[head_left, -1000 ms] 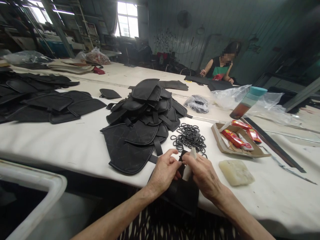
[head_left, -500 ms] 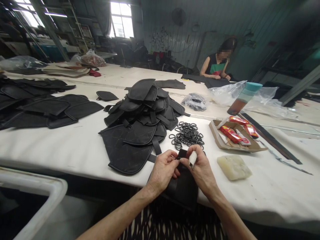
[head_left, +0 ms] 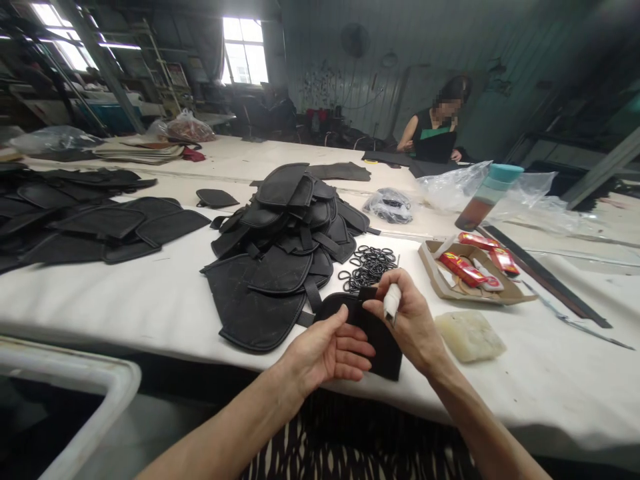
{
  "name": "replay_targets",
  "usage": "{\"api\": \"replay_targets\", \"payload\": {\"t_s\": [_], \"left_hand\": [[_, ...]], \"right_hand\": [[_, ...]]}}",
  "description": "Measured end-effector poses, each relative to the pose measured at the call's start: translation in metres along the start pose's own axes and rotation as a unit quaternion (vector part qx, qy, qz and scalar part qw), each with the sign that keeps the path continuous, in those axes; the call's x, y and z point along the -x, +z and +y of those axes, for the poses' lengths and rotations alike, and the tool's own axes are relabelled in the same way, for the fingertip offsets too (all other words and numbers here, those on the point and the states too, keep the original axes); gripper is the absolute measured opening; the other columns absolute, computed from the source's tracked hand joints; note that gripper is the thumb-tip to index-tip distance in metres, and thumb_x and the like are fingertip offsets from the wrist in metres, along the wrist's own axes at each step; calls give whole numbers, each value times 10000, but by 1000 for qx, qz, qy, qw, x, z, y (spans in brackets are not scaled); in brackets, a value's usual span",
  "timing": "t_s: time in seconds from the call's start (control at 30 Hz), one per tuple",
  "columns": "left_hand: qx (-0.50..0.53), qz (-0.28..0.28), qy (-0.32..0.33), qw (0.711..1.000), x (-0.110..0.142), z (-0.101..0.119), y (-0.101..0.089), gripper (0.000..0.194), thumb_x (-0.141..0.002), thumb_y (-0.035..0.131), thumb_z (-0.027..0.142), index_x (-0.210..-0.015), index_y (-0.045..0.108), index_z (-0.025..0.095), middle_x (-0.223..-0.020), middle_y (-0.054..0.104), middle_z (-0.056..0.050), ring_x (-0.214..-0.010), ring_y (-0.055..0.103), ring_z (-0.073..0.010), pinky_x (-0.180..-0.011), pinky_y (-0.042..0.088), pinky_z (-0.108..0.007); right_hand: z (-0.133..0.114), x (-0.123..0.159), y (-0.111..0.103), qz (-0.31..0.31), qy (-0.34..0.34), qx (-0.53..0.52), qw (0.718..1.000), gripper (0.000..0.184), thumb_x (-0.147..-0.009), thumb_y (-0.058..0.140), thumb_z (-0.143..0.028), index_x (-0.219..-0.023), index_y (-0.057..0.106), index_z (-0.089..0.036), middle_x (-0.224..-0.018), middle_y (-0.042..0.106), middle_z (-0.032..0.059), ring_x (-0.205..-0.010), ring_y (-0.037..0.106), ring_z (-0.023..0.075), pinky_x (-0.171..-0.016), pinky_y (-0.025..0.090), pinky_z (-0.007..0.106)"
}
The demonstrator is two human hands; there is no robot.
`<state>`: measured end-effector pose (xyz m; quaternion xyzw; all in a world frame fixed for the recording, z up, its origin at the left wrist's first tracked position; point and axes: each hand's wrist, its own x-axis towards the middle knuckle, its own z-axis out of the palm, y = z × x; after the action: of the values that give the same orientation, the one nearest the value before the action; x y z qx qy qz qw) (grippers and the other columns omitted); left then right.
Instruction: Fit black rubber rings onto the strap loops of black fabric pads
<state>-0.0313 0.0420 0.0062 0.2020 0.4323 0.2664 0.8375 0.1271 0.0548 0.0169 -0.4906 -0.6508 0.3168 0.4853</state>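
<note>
Left hand (head_left: 327, 350) has uncurled before the matte, curved-edge black panel (head_left: 386, 353).

Rings (head_left: 367, 265) lie right of the pile (head_left: 280, 253), the box (head_left: 431, 270) right again, bottle (head_left: 489, 197) behind it, slab (head_left: 470, 337) in front!

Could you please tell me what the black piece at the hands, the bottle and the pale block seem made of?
Black piece: perhaps fabric or leather-like sheet, matte, since it shows little shine. Bottle: clear plastic or glass, smooth-looking; the reddish contents show through. Block: possibly wax or soap, given its cloudy, yellowish look.
</note>
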Motion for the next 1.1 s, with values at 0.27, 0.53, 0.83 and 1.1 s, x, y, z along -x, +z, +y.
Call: {"api": "replay_targets", "payload": {"t_s": [0.27, 0.53, 0.83, 1.1], "left_hand": [[21, 73, 23, 997, -6, 3, 2, 171, -728, 662, 209, -615, 625, 87, -532, 626, -34, -451, 563, -123, -488, 475, -248], [14, 96, 93, 991, -10, -10, 5, 151, -664, 671, 171, -543, 622, 94, -483, 587, -16, -432, 516, -96, -453, 433, -212], [-13, 91, 162, 983, -3, -30, 9, 137, -657, 658, 255, -634, 635, 122, -580, 609, -9, -515, 543, -98, -528, 441, -216], [10, 104, 192, 976, 4, -39, 10, 315, -747, 596, 442, -648, 603, 143, -571, 592, -3, -519, 526, -109, -555, 417, -232]], "right_hand": [[0, 46, 18, -132, -301, 165, 930, 201, -829, 372, -47, -776, 494, -197, -702, 559, 21, -675, 512, 155, -609, 424, 265], [12, 62, 21, -65, -221, 116, 966, 238, -821, 437, -43, -957, 538, -211, -780, 589, 23, -728, 563, 148, -625, 466, 242], [6, 70, 32, 72, 56, 90, 992, 108, -822, 536, -205, -880, 450, -236, -723, 604, -23, -593, 576, 122, -516, 454, 202], [5, 67, 31, 42, 87, 93, 991, 154, -786, 492, -158, -908, 435, -235, -721, 628, -23, -611, 608, 129, -549, 472, 208]]}}
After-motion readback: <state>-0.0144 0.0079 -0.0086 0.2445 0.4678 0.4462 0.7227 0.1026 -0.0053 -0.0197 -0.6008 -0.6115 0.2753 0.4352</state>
